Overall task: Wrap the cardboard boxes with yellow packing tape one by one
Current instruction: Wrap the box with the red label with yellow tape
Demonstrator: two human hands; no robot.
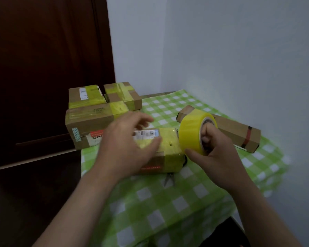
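**Fourth box half banded, roll at its right end**

The bench (168,207), under a green checked cloth, carries everything. At its far left corner sit three boxes already banded in yellow: a big box (89,122) in front and two small boxes (86,98) (122,95) behind it. A long box (235,132) lies toward the right edge with no yellow on it, so by my reading it is yet to be done.

The box in hand (169,145) lies mid-bench, just in front of the big box, with its right end covered in yellow. The roll (191,132) stands on edge at that end, touching it or just beside it. The right grip (214,157) holds the roll, fingers curled through the core and thumb on the outer face. The left grip (125,148) is spread and relaxed over the box top, holding nothing; blur hides whether it presses down.

Scissors (169,180) poke out from under the box's near side.

Risks, as I judge them:
- With no firm press from the left grip, the pull of the roll could drag or swing the box, and the band would go on skewed or creased.
- Slack tape could fold and stick to itself.
- The box may rock on the scissors, or a low pass may tape them in.
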